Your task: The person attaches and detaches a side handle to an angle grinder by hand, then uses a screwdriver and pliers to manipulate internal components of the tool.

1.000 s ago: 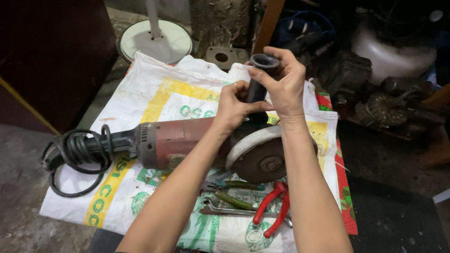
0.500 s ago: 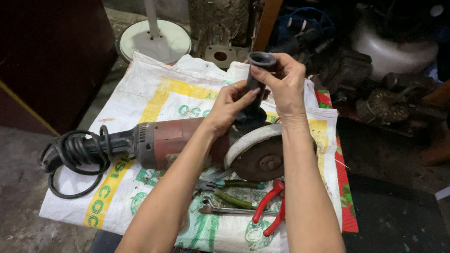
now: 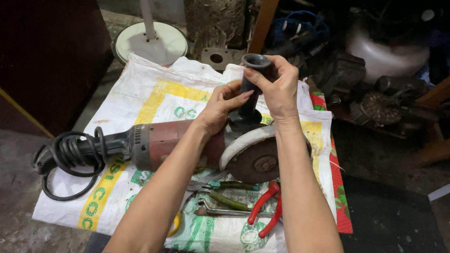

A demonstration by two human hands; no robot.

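Fingers point(image 3: 269, 83) of the right hand point(image 3: 280, 90) wrap the top of the black side handle point(image 3: 252, 89), thumb on the near side and the rest curled round the far side, so that hand is clenched on it. The handle stands nearly upright, its long axis rising from the head of the grinder point(image 3: 175, 143) towards the camera, its open top end showing just above the knuckles. Both forearms run up from the bottom edge, the right one straight and steep, the left angled in from lower left. Between them, near the body, lie red-handled pliers point(image 3: 268, 206) and a spanner point(image 3: 225, 209) on the white printed sack point(image 3: 140, 103). The left hand point(image 3: 219, 108) sits lower and just beside the handle's foot, palm on the grinder's red body, its fingertips touching the handle's lower part without closing round it. The grinder lies lengthwise across the sack, guard point(image 3: 246, 144) and disc point(image 3: 261, 164) to the right under the right wrist, coiled black cord point(image 3: 70, 160) trailing off to the left. Farther off stand a round white base point(image 3: 149, 42) with its pole, and dark metal clutter point(image 3: 382, 96) at right.
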